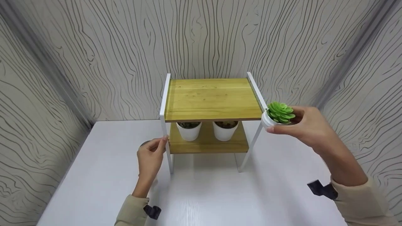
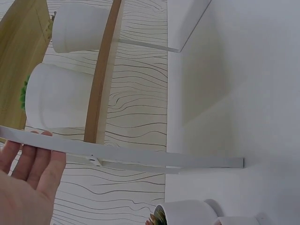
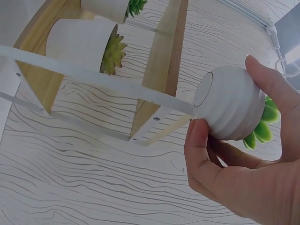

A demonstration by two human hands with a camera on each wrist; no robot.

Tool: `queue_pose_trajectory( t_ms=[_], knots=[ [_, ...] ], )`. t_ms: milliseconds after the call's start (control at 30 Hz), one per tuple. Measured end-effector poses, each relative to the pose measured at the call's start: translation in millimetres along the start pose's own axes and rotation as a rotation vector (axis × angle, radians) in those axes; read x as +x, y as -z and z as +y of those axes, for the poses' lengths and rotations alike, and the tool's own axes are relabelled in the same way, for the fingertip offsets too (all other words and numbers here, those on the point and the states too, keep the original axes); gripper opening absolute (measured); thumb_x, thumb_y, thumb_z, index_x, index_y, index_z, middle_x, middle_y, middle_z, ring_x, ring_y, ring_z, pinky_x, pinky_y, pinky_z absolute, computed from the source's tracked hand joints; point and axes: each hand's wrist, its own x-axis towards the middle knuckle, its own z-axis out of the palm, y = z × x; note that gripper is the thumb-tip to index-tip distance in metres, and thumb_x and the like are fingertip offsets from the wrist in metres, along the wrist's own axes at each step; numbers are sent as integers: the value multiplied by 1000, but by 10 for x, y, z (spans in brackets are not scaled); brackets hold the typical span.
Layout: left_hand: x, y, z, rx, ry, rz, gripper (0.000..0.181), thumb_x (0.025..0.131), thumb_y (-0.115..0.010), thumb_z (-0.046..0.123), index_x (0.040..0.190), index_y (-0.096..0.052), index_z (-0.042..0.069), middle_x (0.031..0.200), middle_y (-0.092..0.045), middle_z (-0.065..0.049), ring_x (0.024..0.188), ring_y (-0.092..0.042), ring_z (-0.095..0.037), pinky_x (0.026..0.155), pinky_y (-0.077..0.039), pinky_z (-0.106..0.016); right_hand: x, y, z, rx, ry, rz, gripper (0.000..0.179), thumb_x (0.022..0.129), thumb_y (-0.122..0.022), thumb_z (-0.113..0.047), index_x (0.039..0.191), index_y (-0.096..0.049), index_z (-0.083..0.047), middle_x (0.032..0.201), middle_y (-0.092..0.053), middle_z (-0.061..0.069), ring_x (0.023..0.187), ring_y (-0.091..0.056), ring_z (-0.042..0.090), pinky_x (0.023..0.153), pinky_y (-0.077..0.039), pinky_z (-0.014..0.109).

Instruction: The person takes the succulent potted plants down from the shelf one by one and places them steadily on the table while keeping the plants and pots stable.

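My right hand [image 1: 309,125] holds a small white potted succulent [image 1: 279,112] beside the right front corner of a two-tier shelf [image 1: 209,97]. In the right wrist view, thumb and fingers grip the ribbed pot [image 3: 232,101], its base facing the camera and green leaves [image 3: 263,123] showing beyond. My left hand [image 1: 151,158] grips the shelf's white left front leg [image 1: 166,147]; its fingertips lie along the bar in the left wrist view. Two white potted plants [image 1: 189,131] [image 1: 225,131] stand on the lower board [image 1: 209,147], partly hidden beneath the upper one.
Below the shelf's leg in the left wrist view are more white pots, one with a reddish-green plant [image 2: 185,213]; my left hand mostly hides them in the head view. The shelf stands on a white table [image 1: 110,150] against a wood-grain patterned wall [image 1: 135,59].
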Motion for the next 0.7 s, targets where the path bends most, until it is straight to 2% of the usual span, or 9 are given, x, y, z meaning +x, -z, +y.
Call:
queue_pose_trajectory(
  t_ms=[200, 700],
  knots=[
    [2, -6, -9, -4, 8, 0, 34, 79, -62, 54, 88, -71, 22, 90, -66, 5, 80, -65, -10, 69, -52, -20, -3, 23, 94, -24, 20, -12, 62, 64, -81, -41, 116, -61, -13, 98, -65, 6, 82, -59, 17, 68, -49, 25],
    [6, -4, -11, 4, 5, -1, 34, 79, -61, 54, 88, -71, 22, 89, -65, 4, 79, -64, -13, 70, -52, -20, -40, 12, 249, -70, -40, -42, 69, 63, -79, -47, 118, -58, -11, 100, -64, 6, 86, -57, 20, 71, -46, 32]
  ],
)
